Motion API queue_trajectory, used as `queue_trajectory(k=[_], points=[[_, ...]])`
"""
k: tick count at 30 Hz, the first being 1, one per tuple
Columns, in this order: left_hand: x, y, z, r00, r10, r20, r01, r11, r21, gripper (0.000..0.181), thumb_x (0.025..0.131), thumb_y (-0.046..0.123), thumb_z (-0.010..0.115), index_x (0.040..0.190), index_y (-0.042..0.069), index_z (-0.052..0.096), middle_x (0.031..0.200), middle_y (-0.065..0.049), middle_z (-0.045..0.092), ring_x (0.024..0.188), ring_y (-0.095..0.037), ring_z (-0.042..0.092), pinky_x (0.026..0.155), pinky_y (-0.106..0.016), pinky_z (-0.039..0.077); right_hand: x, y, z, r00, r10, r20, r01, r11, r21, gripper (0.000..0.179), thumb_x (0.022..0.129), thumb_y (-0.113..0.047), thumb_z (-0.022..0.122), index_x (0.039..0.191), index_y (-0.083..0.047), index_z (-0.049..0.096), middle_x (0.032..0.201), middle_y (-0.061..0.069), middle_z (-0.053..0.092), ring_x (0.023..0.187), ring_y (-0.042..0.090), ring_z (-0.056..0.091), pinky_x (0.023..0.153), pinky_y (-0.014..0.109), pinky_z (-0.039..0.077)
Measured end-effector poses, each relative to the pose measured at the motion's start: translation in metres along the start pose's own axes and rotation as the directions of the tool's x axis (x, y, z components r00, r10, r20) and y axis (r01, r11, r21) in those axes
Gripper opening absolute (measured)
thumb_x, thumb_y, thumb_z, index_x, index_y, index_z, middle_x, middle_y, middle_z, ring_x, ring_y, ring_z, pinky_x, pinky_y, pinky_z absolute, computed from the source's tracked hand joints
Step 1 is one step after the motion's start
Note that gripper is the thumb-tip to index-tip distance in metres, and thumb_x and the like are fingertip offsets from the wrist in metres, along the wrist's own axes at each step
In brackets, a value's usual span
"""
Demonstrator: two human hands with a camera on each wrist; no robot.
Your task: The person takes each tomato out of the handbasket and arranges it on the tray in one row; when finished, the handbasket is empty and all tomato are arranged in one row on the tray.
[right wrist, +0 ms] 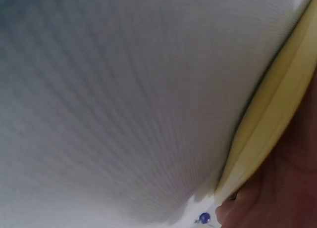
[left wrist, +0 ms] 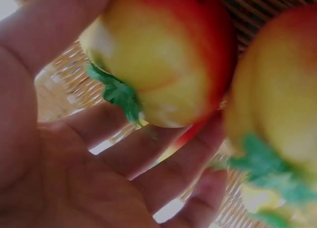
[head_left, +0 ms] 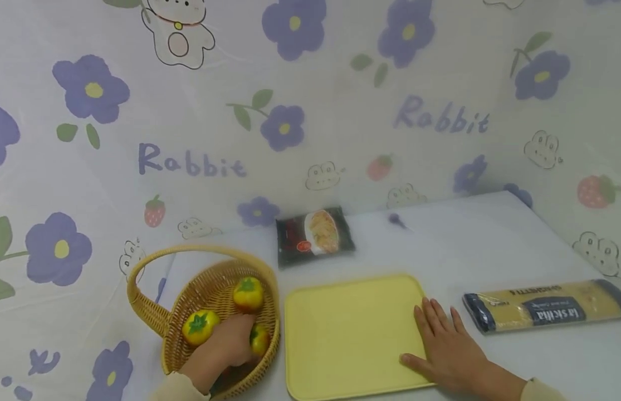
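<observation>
My left hand (head_left: 230,341) reaches down into a wicker basket (head_left: 171,351). In the left wrist view its thumb and curled fingers go round a yellow-red persimmon (left wrist: 163,55) with a green leafy top. A second persimmon (left wrist: 282,89) lies right beside it. The head view shows persimmons around the hand: one behind it (head_left: 248,294), one to its left (head_left: 201,327) and one at its right (head_left: 260,340). With fingers spread, my right hand (head_left: 450,356) rests on the right edge of a yellow tray (head_left: 350,334). The right wrist view catches the tray's rim (right wrist: 267,119) beside that hand.
A long pack of spaghetti (head_left: 548,306) lies to the right of the tray. Behind the tray is a black food packet (head_left: 315,236). The basket's tall arched handle (head_left: 190,248) rises over its left and back side. A patterned cloth wall (head_left: 330,83) closes off the back.
</observation>
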State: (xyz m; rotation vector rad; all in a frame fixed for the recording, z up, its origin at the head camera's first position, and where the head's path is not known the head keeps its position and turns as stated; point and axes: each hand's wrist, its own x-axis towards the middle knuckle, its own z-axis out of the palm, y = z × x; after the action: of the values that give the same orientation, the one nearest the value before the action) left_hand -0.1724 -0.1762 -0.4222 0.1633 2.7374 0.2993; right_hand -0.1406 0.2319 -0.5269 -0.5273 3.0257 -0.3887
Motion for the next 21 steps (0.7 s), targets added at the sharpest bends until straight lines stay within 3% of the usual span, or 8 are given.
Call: queue_trajectory(k=[4, 8, 11, 13, 15, 21], points=[[-0.020, 0.014, -0.020, 0.997, 0.005, -0.076, -0.004, 1.000, 0.001, 0.078, 0.063, 0.032, 0.088, 0.129, 0.004, 0.056, 0.120, -0.014, 0.063, 0.113, -0.037, 0.057, 0.093, -0.066, 0.038, 0.003, 0.004, -0.007, 1.000, -0.013, -0.003, 0.013, 1.000, -0.006, 0.097, 0.088, -0.069, 0.044, 0.149, 0.004, 0.024, 0.157, 0.026, 0.013, 0.145, 0.044, 0.011, 0.116, 0.061, 0.002], [-0.050, 0.044, -0.045, 0.989, 0.090, -0.121, -0.098, 0.994, -0.057, 0.079, 0.063, 0.035, 0.089, 0.130, 0.007, 0.057, 0.123, -0.012, 0.063, 0.112, -0.032, 0.057, 0.096, -0.058, 0.041, 0.006, 0.004, -0.011, 1.000, -0.003, 0.001, 0.003, 1.000, 0.001, 0.098, 0.088, -0.069, 0.044, 0.149, 0.004, 0.022, 0.158, 0.025, 0.010, 0.146, 0.042, 0.009, 0.116, 0.051, -0.015], [-0.055, 0.073, -0.045, 0.971, 0.215, -0.106, -0.229, 0.963, -0.139, 0.080, 0.065, 0.035, 0.088, 0.132, 0.008, 0.055, 0.126, -0.011, 0.061, 0.112, -0.029, 0.057, 0.097, -0.052, 0.044, 0.008, 0.004, -0.014, 1.000, 0.002, 0.009, -0.003, 1.000, 0.010, 0.097, 0.088, -0.069, 0.045, 0.149, 0.004, 0.023, 0.158, 0.025, 0.009, 0.146, 0.043, 0.008, 0.116, 0.054, -0.014], [-0.045, 0.092, -0.034, 0.957, 0.272, -0.105, -0.288, 0.936, -0.200, 0.081, 0.067, 0.034, 0.087, 0.135, 0.007, 0.053, 0.129, -0.011, 0.059, 0.113, -0.028, 0.056, 0.097, -0.049, 0.045, 0.010, 0.005, -0.015, 1.000, 0.000, 0.008, 0.000, 1.000, 0.004, 0.098, 0.088, -0.068, 0.046, 0.149, 0.005, 0.024, 0.158, 0.026, 0.011, 0.146, 0.044, 0.010, 0.115, 0.062, -0.002], [-0.026, 0.107, -0.019, 0.948, 0.294, -0.124, -0.316, 0.918, -0.238, 0.081, 0.069, 0.032, 0.086, 0.137, 0.007, 0.051, 0.130, -0.011, 0.058, 0.113, -0.028, 0.056, 0.097, -0.047, 0.045, 0.010, 0.005, -0.015, 1.000, -0.001, 0.000, 0.001, 1.000, -0.003, 0.097, 0.088, -0.068, 0.047, 0.148, 0.005, 0.025, 0.157, 0.026, 0.013, 0.145, 0.044, 0.011, 0.112, 0.065, 0.009], [0.039, 0.129, 0.026, 0.927, 0.284, -0.244, -0.344, 0.905, -0.252, 0.077, 0.070, 0.025, 0.086, 0.135, 0.003, 0.051, 0.127, -0.012, 0.060, 0.113, -0.028, 0.057, 0.096, -0.043, 0.046, 0.003, 0.005, -0.003, 0.999, 0.039, 0.014, -0.039, 0.999, 0.030, 0.098, 0.087, -0.068, 0.049, 0.149, 0.003, 0.025, 0.158, 0.024, 0.010, 0.146, 0.043, 0.009, 0.111, 0.066, 0.008]])
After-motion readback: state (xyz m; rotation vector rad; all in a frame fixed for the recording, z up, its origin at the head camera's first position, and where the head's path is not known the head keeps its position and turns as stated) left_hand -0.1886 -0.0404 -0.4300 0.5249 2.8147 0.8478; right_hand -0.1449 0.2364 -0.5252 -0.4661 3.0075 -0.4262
